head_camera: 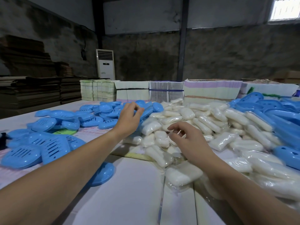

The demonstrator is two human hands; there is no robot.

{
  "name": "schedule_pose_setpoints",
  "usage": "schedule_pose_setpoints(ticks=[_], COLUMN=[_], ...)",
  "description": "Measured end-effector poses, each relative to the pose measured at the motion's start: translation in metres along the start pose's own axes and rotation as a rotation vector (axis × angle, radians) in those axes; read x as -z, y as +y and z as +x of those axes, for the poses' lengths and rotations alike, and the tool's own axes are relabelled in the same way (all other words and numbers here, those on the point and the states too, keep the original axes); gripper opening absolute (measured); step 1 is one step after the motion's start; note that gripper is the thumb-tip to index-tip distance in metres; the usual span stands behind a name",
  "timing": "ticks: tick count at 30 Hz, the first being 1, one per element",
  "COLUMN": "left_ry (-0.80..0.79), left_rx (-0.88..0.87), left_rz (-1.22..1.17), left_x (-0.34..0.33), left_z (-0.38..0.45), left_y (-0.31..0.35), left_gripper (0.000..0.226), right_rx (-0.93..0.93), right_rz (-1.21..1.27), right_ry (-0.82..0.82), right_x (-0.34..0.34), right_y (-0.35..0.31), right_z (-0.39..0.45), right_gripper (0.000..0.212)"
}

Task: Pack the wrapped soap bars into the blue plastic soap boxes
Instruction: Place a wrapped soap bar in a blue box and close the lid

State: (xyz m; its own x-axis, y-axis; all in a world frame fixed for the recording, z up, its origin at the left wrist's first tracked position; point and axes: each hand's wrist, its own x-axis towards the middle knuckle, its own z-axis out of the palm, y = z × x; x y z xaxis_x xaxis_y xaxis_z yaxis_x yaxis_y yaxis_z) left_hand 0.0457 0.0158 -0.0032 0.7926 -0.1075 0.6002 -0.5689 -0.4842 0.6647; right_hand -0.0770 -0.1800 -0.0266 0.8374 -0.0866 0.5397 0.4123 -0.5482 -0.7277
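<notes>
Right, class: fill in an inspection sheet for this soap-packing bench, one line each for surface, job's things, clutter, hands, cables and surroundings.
Surface: pale table, seams between its boards.
Job's things: wrapped soap bars heaped centre and right; blue soap boxes loose on the left, more at far right.
Clutter: a green slotted piece among the blue ones.
Hands: left hand over the blue parts, right hand over the soap; both with loosely curled fingers, holding nothing.
Cables: one on the back wall.
Surroundings: bundled flat cartons, standing air conditioner, window.

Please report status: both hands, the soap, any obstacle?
Left hand open, over blue soap boxes. Right hand open, over wrapped soap bars. Nothing held. No obstacle seen.
</notes>
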Motion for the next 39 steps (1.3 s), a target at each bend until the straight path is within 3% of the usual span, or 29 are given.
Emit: schedule_pose_setpoints(ticks=[4, 6, 11, 20, 22, 25, 31, 33, 39], left_ry=[-0.072, -0.108, -0.03, -0.189, -0.231, -0.28, -0.297, -0.302, -0.341], left_rx=[0.225, 0.257, 0.173, 0.158, 0.156, 0.142, 0.149, 0.143, 0.157], left_rz=[-0.527, -0.702, -0.665, -0.608, -0.609, -0.627, -0.647, -0.644, -0.632], left_x=[-0.027, -0.042, -0.066, -0.061, -0.061, -0.062, -0.064, -0.065, -0.064], left_z=[-0.011, -0.016, -0.029, -0.052, -0.056, -0.061, -0.059, -0.059, -0.061], left_y=[0.035, 0.049, 0.063, 0.055, 0.058, 0.059, 0.057, 0.057, 0.058], left_gripper=[0.035, 0.038, 0.024, 0.031, 0.035, 0.042, 0.055, 0.058, 0.053], right_rx=[-0.012, -0.058, -0.124, -0.194, -0.241, -0.286, -0.211, -0.221, -0.207], right_rz=[0.057, 0.099, 0.14, -0.024, -0.303, -0.719, -1.166, -1.231, -1.283], right_ry=[0.157, 0.24, 0.385, 0.586, 0.477, 0.153, -0.399, -0.444, -0.369], right_x=[0.006, 0.011, 0.028, 0.077, 0.087, 0.088, 0.085, 0.088, 0.09], right_y=[-0.001, 0.0, 0.005, 0.021, 0.03, 0.043, 0.035, 0.035, 0.042], right_z=[0.003, 0.005, 0.01, 0.018, 0.017, 0.013, 0.023, 0.021, 0.017], right_gripper=[0.018, 0.017, 0.018, 0.017, 0.023, 0.044, 0.053, 0.054, 0.049])
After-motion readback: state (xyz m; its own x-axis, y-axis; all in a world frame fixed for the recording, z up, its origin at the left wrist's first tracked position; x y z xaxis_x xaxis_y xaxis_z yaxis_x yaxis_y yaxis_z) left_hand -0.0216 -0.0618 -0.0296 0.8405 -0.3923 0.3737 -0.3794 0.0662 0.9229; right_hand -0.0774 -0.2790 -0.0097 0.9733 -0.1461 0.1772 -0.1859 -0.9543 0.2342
